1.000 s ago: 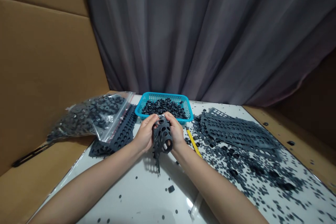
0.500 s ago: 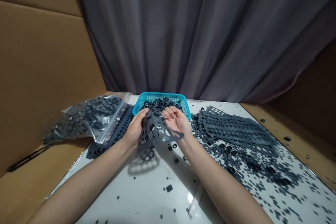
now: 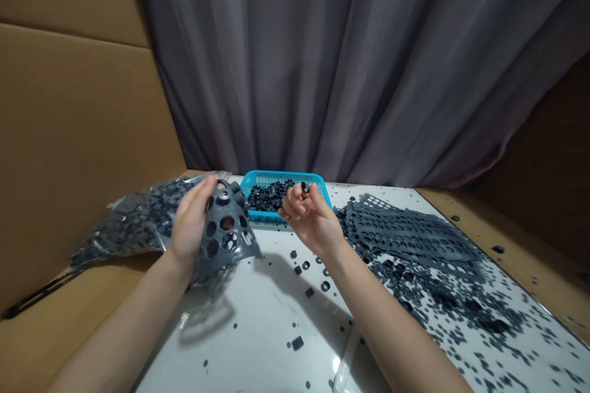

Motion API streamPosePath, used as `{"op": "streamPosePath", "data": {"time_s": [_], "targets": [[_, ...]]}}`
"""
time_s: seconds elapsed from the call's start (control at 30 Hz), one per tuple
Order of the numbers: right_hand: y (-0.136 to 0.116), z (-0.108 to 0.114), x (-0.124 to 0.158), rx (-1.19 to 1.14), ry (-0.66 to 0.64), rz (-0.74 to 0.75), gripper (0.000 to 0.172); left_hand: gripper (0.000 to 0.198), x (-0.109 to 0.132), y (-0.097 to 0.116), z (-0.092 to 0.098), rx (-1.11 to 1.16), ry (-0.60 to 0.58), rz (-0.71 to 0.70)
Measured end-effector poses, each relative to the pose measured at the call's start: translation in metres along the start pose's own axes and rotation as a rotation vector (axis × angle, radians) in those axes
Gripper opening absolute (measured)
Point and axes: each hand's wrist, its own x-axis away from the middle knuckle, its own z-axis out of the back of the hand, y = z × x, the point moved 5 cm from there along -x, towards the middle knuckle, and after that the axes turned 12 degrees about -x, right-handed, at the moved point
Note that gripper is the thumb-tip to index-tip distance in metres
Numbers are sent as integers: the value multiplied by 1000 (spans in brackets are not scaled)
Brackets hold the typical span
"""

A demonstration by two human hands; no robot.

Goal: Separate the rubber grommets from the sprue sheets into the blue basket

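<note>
My left hand (image 3: 191, 221) grips a curled dark grey rubber sheet (image 3: 228, 230) full of round holes, raised over the table left of centre. A few small round pieces still sit in the sheet near its top. Between the thumb and fingers of my right hand (image 3: 313, 218) is a small black rubber piece (image 3: 305, 188). That hand is in front of the blue basket (image 3: 286, 173), a plastic mesh one, which contains many small black pieces (image 3: 270, 196).
A clear zip bag (image 3: 133, 215) filled with dark pieces lies at left on cardboard. Stacked perforated sheets (image 3: 410, 227) rest at right, with scattered scraps (image 3: 442, 288) before them. Loose pieces dot the white table (image 3: 258, 350). A grey curtain (image 3: 295, 61) hangs behind.
My left hand has carried the perforated sheet left, away from the basket's front. My right hand has parted from the sheet, and a small black piece now shows in its fingers.
</note>
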Motion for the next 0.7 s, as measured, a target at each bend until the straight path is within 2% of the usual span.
{"op": "streamPosePath", "data": {"time_s": [0.17,0.27,0.37,0.43,0.53,0.6,0.63,0.7], "targets": [[1,-6,2,20,-14,5,34,17,-5,5,4,-98,-5,-154],[2,-7,3,81,3,33,37,16,-7,-3,2,-171,-48,-122],[-7,6,-3,264,52,106,38,18,-8,-8,-1,-220,-86,-123],[-20,24,-8,532,98,186,34,18,-7,-10,-2,-240,-95,-133],[-44,58,-12,1194,211,271,18,19,-5,-12,-8,-278,-146,-131],[-52,80,-13,1648,246,220,12,18,-3,-13,-13,-310,-193,-132],[-53,91,-13,1789,252,171,13,17,-2,-14,-15,-328,-214,-133],[-53,106,-11,1914,257,99,13,17,1,-15,-20,-375,-247,-132]]}}
